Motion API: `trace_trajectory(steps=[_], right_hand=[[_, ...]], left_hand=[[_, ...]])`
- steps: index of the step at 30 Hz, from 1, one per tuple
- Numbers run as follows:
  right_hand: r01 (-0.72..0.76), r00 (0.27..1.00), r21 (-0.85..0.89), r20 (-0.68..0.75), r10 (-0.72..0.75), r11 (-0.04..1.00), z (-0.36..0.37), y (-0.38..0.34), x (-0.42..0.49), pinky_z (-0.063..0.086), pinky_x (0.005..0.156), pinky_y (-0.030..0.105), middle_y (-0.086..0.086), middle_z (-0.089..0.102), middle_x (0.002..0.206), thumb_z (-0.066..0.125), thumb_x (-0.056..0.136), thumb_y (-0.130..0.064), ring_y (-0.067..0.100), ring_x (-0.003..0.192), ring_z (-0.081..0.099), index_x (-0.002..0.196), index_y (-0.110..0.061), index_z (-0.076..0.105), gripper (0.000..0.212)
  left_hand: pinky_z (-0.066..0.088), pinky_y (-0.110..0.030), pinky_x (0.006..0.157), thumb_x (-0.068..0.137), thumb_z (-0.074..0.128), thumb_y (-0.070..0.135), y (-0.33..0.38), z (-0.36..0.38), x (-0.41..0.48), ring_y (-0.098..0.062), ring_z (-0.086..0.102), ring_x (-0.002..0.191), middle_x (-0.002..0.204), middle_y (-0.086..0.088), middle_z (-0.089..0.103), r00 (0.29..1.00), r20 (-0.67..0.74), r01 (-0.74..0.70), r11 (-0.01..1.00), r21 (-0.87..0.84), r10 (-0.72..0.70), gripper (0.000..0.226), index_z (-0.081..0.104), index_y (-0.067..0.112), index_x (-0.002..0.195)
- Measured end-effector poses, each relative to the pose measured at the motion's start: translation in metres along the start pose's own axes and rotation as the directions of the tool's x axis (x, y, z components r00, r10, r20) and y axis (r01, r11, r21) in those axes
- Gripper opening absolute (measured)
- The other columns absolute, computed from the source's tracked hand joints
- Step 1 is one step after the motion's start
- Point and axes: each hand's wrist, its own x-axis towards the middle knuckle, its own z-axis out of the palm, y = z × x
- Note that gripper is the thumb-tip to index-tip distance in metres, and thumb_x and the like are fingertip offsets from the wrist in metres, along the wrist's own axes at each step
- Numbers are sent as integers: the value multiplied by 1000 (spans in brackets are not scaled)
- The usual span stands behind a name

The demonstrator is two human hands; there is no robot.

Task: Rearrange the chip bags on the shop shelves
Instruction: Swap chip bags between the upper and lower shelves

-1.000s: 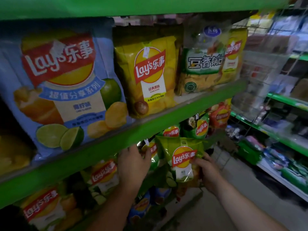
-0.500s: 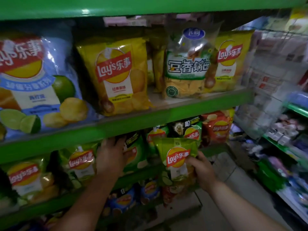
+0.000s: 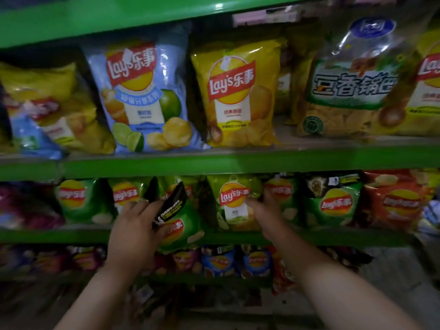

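My left hand (image 3: 135,234) grips a green Lay's bag (image 3: 183,225) with a black top corner, tilted out over the front edge of the middle shelf (image 3: 71,234). My right hand (image 3: 264,213) holds a yellow-green Lay's bag (image 3: 234,201) upright on the same shelf, fingers on its right side. More green Lay's bags (image 3: 78,201) stand to the left, and another green bag (image 3: 333,203) to the right.
The upper shelf (image 3: 214,160) carries large yellow Lay's bags (image 3: 238,91), a pale blue lime Lay's bag (image 3: 142,96) and a clear snack bag (image 3: 352,86). Red bags (image 3: 395,201) stand at the right of the middle shelf. Blue bags (image 3: 219,260) fill the bottom shelf.
The view has swung right along the shelves. My right hand has pushed the yellow-green bag back onto the middle shelf. My left hand has pulled the green bag outward and tilted it.
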Motion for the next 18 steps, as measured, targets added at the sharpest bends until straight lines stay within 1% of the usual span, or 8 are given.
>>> trace_trajectory(steps=[3,6,8,10,12,14,16,18], right_hand=[[-44,999,-79,6,45,996,19,2,16,50,83,35,5,63,124,65,91,-20,25,105,62,132,-24,52,43],[-122,993,-182,-25,119,976,24,9,25,51,92,42,9,59,132,61,94,-19,30,115,59,140,-18,45,49],[-146,989,-186,-56,138,972,25,9,25,50,97,45,11,59,132,62,93,-19,31,117,58,137,-17,47,46],[-118,992,-293,-73,101,949,23,7,23,49,92,35,11,59,130,65,91,-21,31,118,57,134,-14,50,46],[-77,997,-403,-53,61,912,22,2,15,48,86,30,12,63,126,70,88,-26,30,115,59,129,-10,55,47],[-20,1000,-421,-2,21,907,14,-5,5,52,86,34,14,68,118,70,87,-26,30,108,64,119,-8,63,38],[47,999,-449,36,-35,892,-4,-14,-8,54,88,43,17,72,109,68,88,-21,32,103,67,103,-8,70,20],[70,997,-476,18,-70,877,-38,-21,-21,55,87,39,11,74,102,66,88,-21,25,97,69,99,-16,73,14]], left_hand=[[51,-45,62,53,96,20,-13,-9,-7,-37,58,80,85,-14,69,998,56,6,1000,30,-8,63,72,0,107],[50,-43,62,51,97,20,-16,-10,-7,-36,58,80,84,-12,69,994,107,-37,999,4,36,63,73,1,106],[44,-36,62,52,97,23,-10,-6,-1,-34,58,81,84,-9,69,989,118,-80,996,-36,84,62,74,4,107],[40,-32,64,56,95,26,1,0,8,-30,58,84,86,-7,69,985,109,-125,989,-84,134,61,73,6,110],[43,-33,67,59,94,30,14,7,17,-29,59,89,93,-5,71,978,112,-164,979,-120,177,62,73,9,113],[46,-35,70,59,93,33,31,12,27,-30,60,94,96,-5,71,969,136,-186,971,-152,207,62,72,11,113],[42,-30,64,57,94,33,48,20,35,-30,62,88,90,-4,71,952,163,-234,958,-167,261,61,73,12,111],[35,-24,59,58,94,35,68,29,42,-25,59,83,87,-1,70,926,165,-309,932,-191,340,60,74,15,110]])
